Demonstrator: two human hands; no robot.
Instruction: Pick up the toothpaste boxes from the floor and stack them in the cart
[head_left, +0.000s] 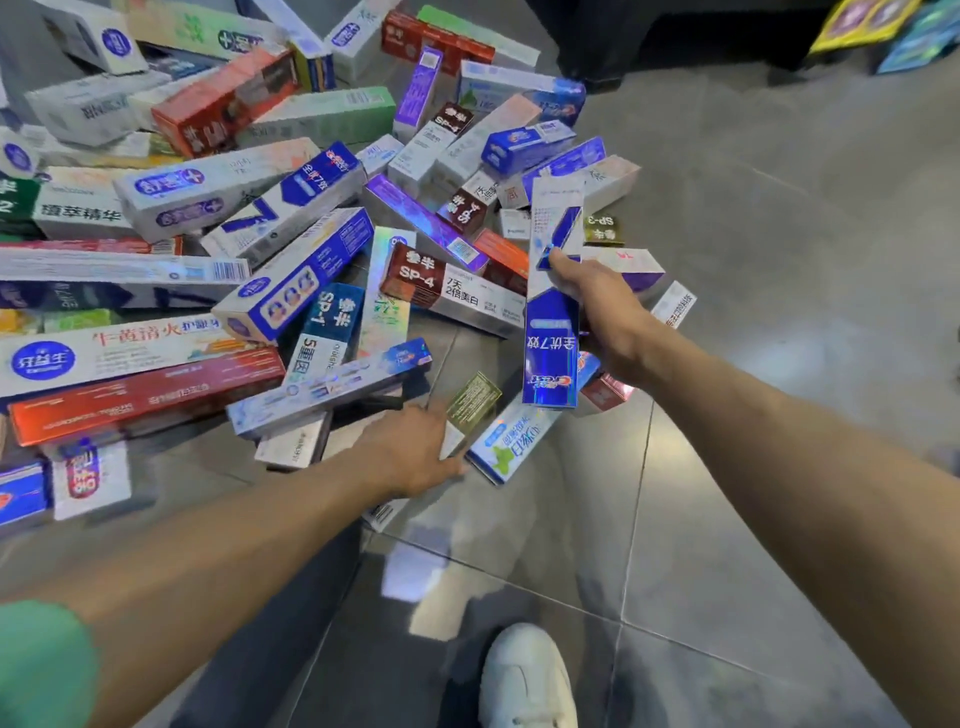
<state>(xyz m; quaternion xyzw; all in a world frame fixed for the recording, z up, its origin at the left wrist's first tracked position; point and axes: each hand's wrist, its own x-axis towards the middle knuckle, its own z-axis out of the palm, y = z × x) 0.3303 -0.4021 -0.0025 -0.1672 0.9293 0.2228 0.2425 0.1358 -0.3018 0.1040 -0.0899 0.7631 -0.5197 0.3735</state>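
Head view: my right hand (597, 306) grips a blue box (553, 312) by its long edge, thumb on the face, lifted over the pile (208, 234). It's long and glossy, so it could swing or slip if I rush. My left hand (415, 452) reaches low, fingers resting on a gold-green box (470, 400) on the floor (727, 208); whether they've closed, I can't tell. Nudging it may shift its neighbours. No cart in sight.

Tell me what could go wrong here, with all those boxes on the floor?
The right hand holds the blue and white box only at one edge, so it might slip. The left hand reaches for the gold-ended box low in the pile; neighbours may slide. The white shoe stands close and could crush strays.
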